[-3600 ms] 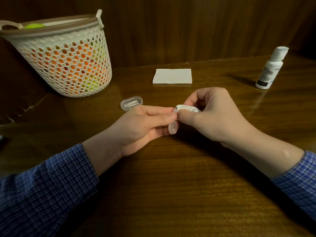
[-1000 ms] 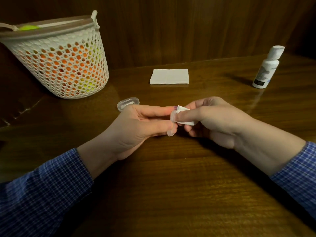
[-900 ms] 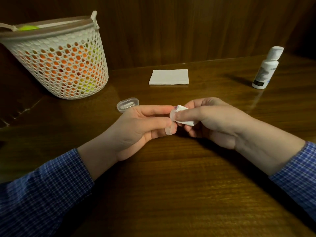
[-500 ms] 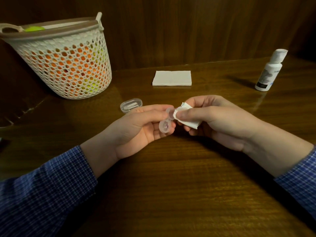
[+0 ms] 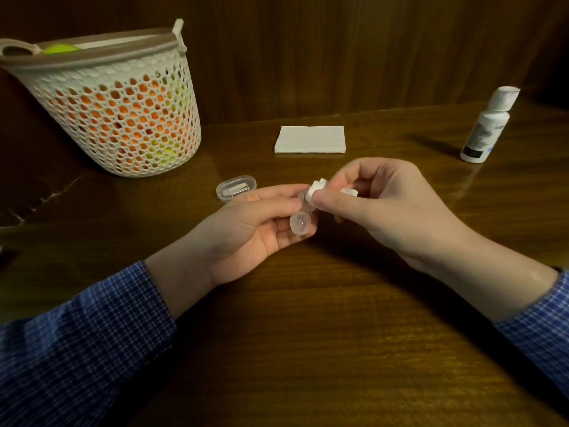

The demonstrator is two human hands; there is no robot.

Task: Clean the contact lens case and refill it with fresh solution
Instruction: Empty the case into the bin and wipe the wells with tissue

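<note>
The cleaning step is under way and the refill is not begun, judging by how things lie. The left hand grips the clear contact lens case between thumb and fingers, just above the wooden table. One well of the case faces the camera below the fingertips and looks empty. The upper well is hidden behind a crumpled wad of tissue that the right hand pinches and presses into it. The two hands meet at the case, fingertips almost touching.

Beyond the right hand, well apart toward the far right, the solution bottle stands upright with its cap on, so no fresh solution seems poured yet. Straight ahead of both hands lies a folded paper napkin, flat and apparently unused. Just beyond the left hand's fingers sits a small clear oval container; whether it belongs to the case cannot be told. A perforated basket stands farther off past the left hand.

Left to do, in my judgement: finish wiping, fill both wells, close the case.
</note>
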